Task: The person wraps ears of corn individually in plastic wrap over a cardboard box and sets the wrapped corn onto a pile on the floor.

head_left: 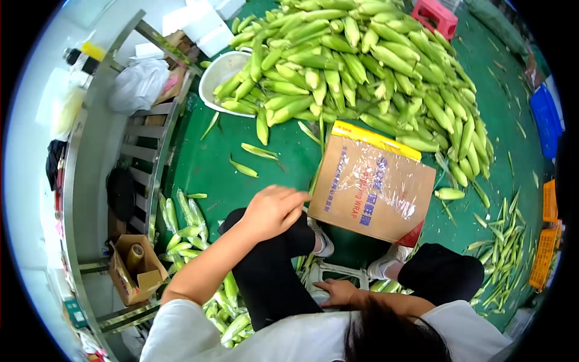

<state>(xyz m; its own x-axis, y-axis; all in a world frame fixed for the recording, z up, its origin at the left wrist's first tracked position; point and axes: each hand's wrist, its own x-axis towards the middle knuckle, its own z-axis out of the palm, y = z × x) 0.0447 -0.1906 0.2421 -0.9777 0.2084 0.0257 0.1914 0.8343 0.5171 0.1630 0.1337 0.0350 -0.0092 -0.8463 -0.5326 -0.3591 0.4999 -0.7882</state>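
My left hand point(274, 211) is over my knee, beside the left edge of a cardboard box point(374, 187). Its fingers point right, loosely bent and partly spread, and nothing shows in them. Low between my legs, my right hand point(339, 292) rests at a white plastic stool point(360, 277), fingers apart, with no held object visible. The box has printed writing, a yellow strip and clear film on top. Beyond it lies a large heap of green corn in husks point(362, 66).
A white basin point(220, 75) stands left of the heap. Film-wrapped corn point(232, 289) lies by my left leg. Slatted metal shelving point(142, 151) and an open carton point(136, 271) are at left. Loose husks point(503, 253), orange crates point(543, 256) and a red stool point(435, 18) are at right.
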